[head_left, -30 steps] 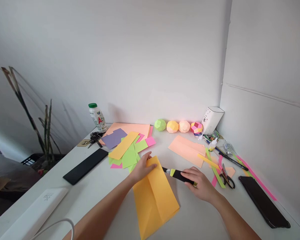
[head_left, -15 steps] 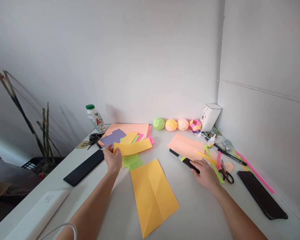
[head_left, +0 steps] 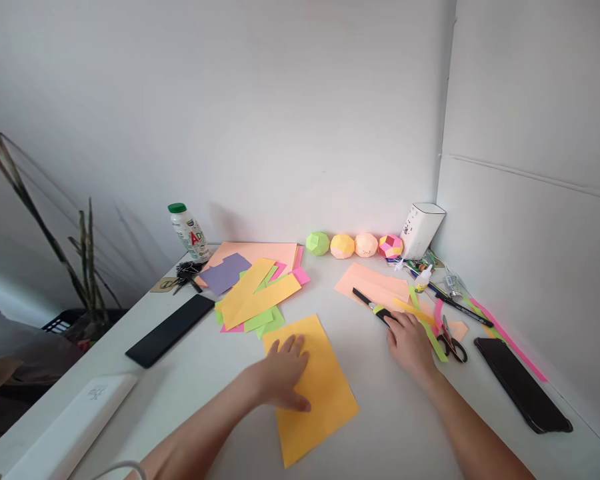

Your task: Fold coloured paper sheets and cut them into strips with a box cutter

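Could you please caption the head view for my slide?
Left hand spread on orange paper, right hand holding a utility knife.

My left hand [head_left: 286, 375] covers part of the yellow sheet [head_left: 330, 387], so I can't see the paper beneath it. My right hand [head_left: 411, 343] hides the back end of the cutter [head_left: 381, 312]. Both forearms run out of my view at the bottom, as do the white cable [head_left: 130, 465] and the white device [head_left: 70, 427]. The bottle's [head_left: 187, 233] small print is too tiny for me to read.
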A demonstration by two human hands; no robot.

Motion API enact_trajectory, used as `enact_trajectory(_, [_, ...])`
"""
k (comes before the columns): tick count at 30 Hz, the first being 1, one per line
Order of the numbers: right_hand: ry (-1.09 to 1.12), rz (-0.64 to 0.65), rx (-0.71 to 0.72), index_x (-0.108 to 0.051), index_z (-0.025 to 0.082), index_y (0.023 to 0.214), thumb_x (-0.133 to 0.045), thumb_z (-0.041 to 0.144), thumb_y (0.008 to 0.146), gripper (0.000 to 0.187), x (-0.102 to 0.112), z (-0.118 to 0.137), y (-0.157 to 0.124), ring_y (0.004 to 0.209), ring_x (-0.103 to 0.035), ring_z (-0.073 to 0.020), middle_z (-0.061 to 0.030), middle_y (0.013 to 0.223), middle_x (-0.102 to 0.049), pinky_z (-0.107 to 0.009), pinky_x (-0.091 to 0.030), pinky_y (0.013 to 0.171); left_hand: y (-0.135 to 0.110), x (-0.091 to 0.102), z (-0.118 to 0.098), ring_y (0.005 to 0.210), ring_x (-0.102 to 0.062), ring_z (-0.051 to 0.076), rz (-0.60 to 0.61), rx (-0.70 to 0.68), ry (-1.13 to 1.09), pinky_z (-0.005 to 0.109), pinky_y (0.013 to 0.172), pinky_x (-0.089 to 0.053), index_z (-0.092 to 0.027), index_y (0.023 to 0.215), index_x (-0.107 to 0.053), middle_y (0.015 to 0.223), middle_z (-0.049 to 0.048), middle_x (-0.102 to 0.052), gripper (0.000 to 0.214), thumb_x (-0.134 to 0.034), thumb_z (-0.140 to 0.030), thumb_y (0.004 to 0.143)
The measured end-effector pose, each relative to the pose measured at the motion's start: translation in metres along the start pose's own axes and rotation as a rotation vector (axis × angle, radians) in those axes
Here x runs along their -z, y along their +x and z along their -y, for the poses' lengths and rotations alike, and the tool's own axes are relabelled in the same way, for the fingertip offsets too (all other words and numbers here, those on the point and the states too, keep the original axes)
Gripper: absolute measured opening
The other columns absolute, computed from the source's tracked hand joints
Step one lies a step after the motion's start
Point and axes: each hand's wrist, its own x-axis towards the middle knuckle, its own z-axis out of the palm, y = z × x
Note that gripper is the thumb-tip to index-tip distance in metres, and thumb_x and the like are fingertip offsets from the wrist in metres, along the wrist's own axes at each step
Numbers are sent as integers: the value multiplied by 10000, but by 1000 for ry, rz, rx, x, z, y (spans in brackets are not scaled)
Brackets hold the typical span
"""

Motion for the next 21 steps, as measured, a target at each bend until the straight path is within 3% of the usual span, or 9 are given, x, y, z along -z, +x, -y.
enact_trajectory(2, [106,44,7,-666,172,1057,-433,202,839,320,-4,13,-6,1097,-504,-308,-141,1118,-623,-505,-402,945,6,-15,-15,1388,-10,398,-56,16,13,600,1084,-121,-69,1431,-298,1512,239,-74,939,-683,-459,669])
enact_trajectory(5, [286,155,-6,-634,201,1102,-465,278,845,317,-9,33,-16,975,-584,-239,-99,1131,-626,-392,-511,805,22,-34,-29,1390,25,363,-155,-99,-70,546,1104,-168,-68,1450,-247,1523,199,-26,895,-603,-498,750])
enact_trajectory(9, [480,252,-127,-601,213,1126,-512,352,837,333,-8,42,-21,827,-614,-179,-68,1086,-633,-312,-535,671,40,-51,-34,1395,-7,373,-326,-86,-153,522,1108,-214,-23,1447,-217,1521,229,12,953,-584,-584,771])
enact_trajectory(13, [612,291,-289,-581,187,1157,-507,457,850,416,-2,34,-15,727,-607,-164,-81,1027,-635,-302,-508,604,53,-66,-28,1392,-44,413,-445,-169,-231,580,1080,-246,-49,1446,-204,1523,258,-51,1021,-584,-673,733])
enact_trajectory(15, [686,322,-322,-570,166,1185,-469,522,867,488,3,33,-12,667,-591,-152,-96,1015,-637,-286,-479,542,57,-70,-25,1390,-99,415,-513,-189,-298,587,1060,-284,-85,1440,-204,1516,259,-113,987,-612,-636,729])
enact_trajectory(18, [788,382,-296,-604,178,1158,-450,580,870,518,10,41,-13,632,-561,-135,-81,988,-640,-291,-476,568,61,-70,-20,1335,-307,357,-658,-156,-491,537,1027,-369,-141,1393,-263,1422,219,-315,743,-591,-432,793])
enact_trajectory(21, [842,431,-244,-629,218,1130,-481,587,859,482,13,53,-19,705,-574,-150,-57,986,-635,-318,-496,694,62,-61,-15,1198,-476,269,-749,-62,-746,466,1000,-420,-178,1280,-378,1247,144,-446,491,-503,-279,816])
